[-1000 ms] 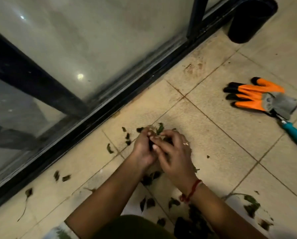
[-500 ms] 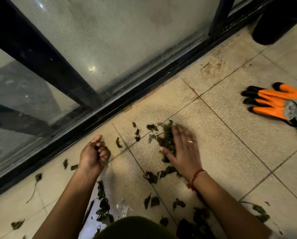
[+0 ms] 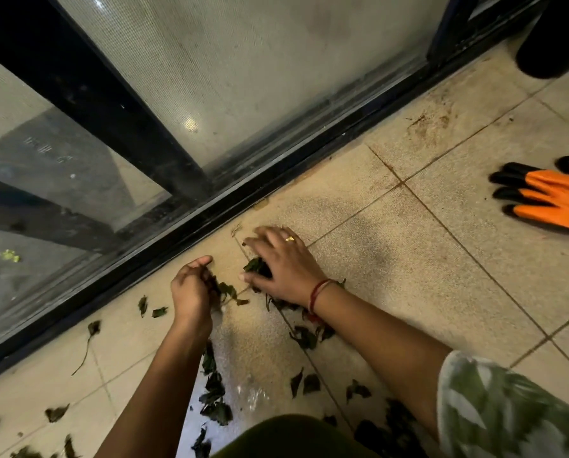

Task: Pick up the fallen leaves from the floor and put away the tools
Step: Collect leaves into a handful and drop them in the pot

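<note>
The orange glove (image 3: 547, 196) is cut off by the right edge, and the black container (image 3: 554, 38) by the top corner. The left hand's (image 3: 190, 289) curled fingers (image 3: 199, 262) hide most of the leaves (image 3: 228, 289) they grip. The right hand (image 3: 283, 262) covers another clump, grip undeterminable, and the patterned sleeve (image 3: 508, 408) is blurred.

Ahead: the black door track (image 3: 207, 219) is running along the floor (image 3: 392, 276) edge, closing off my reach.
Right: bare floor is lying open as far as the orange glove (image 3: 547, 196).
Far corner: a dark pot (image 3: 554, 38) is standing by the track.
</note>
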The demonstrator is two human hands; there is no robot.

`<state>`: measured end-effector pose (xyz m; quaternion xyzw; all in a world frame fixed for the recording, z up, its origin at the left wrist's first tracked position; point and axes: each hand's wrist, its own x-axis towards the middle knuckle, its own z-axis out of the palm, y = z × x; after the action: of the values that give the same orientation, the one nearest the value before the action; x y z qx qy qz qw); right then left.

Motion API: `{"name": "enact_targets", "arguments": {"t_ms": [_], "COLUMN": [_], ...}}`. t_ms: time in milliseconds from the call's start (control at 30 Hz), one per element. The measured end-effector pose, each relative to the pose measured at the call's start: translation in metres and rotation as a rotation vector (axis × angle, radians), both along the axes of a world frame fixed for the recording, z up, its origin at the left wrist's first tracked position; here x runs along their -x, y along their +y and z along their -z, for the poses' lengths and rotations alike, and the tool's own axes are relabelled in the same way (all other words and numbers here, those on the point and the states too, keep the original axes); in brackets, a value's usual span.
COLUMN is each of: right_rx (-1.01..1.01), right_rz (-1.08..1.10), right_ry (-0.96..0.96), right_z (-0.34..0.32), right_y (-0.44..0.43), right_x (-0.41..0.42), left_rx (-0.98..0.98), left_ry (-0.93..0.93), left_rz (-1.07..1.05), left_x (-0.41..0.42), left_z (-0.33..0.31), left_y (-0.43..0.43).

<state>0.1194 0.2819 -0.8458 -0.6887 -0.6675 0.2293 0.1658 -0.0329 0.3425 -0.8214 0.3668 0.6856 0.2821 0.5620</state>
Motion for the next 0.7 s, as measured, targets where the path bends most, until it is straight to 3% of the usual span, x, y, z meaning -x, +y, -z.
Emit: {"name": "enact_targets", "arguments": {"t_ms": [167,267,400,567,700], "right_rx": [0.054,0.001,-0.036,-0.056,-0.107], "right_rz": [0.034,-0.025,0.06,-0.254,-0.258], "right_ry": [-0.111,-0.077,0.023,0.076,-0.064], "right_z": [0.01,0.013,0.012,0.005,0.006], "right_y": [0.021,0.025,0.038,0.013,0.012], "right_x": [0.03,0.041,0.043,0.062,0.09], "left_rx": [-0.052,-0.088,-0.097,-0.075,-0.079], "left_ry": [-0.003,-0.042,-0.07,-0.093,-0.24], "left_rz": [-0.07,-0.161,-0.251,-0.304,-0.422], "left_x": [-0.003,0.004,0.022,0.035,0.044], "left_z": [0.0,0.005,0.009,0.011,-0.004], "left_y": [-0.004,0.002,0.012,0.017,0.025]}}
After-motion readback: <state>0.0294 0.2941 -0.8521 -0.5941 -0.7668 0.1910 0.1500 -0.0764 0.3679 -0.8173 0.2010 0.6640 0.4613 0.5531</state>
